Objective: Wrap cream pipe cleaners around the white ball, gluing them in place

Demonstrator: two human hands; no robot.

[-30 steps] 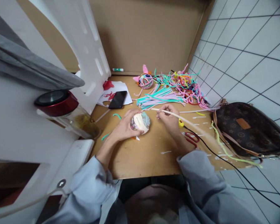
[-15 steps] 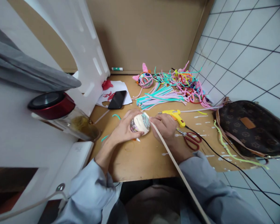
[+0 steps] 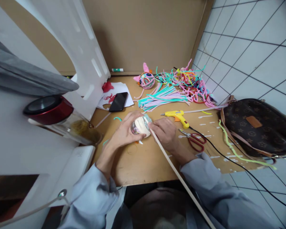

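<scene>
My left hand is wrapped round a small ball from its left side, thumb along the bottom. Cream bands cover the ball's front, and patches of pale blue and mottled colour show at its top and left. My right hand pinches a long cream strip against the ball's right side. From these fingers the strip runs down across my right forearm and out of the bottom of the view. The underside of the ball is hidden.
A yellow glue gun and red-handled scissors lie to the right. Behind are pipe cleaners, a finished-looking pink-eared ball and a phone. A glass jug stands left, a brown bag right.
My right hand has moved slightly left, closer in against the ball, bringing the strip onto its right side. My left hand keeps its hold. The whole view has shifted a little.
</scene>
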